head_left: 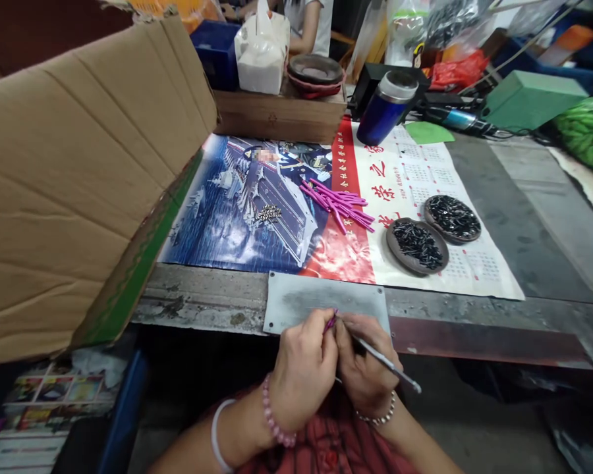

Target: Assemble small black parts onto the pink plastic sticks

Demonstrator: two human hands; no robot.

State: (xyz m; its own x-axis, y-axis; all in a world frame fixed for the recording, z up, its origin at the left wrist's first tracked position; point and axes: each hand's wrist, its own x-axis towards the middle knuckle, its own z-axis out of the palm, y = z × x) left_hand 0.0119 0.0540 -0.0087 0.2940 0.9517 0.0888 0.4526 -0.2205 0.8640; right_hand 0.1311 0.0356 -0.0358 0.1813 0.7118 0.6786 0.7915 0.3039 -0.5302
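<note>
Both my hands meet over the near edge of the bench, at a grey metal plate (321,294). My left hand (304,368) is closed, pinching a small magenta piece (331,323) at its fingertips. Closed around a thin metal rod-like tool (393,368), my right hand (368,362) touches the same spot; the tool's working end is hidden by the fingers. Beyond the plate lie several magenta sticks (343,204) in a loose pile, and a cluster of small silvery-and-dark pieces (269,212). Two round dishes, a nearer one (442,257) and a farther one (477,230), hold small black pieces.
A large cardboard flap (93,151) rises at the left. A poster calendar (217,243) covers the bench. Behind stand a blue tumbler (375,118), a cardboard box (277,118), a white tissue pack (261,59) and a green box (528,99). Another person's arm (309,29) shows at the back.
</note>
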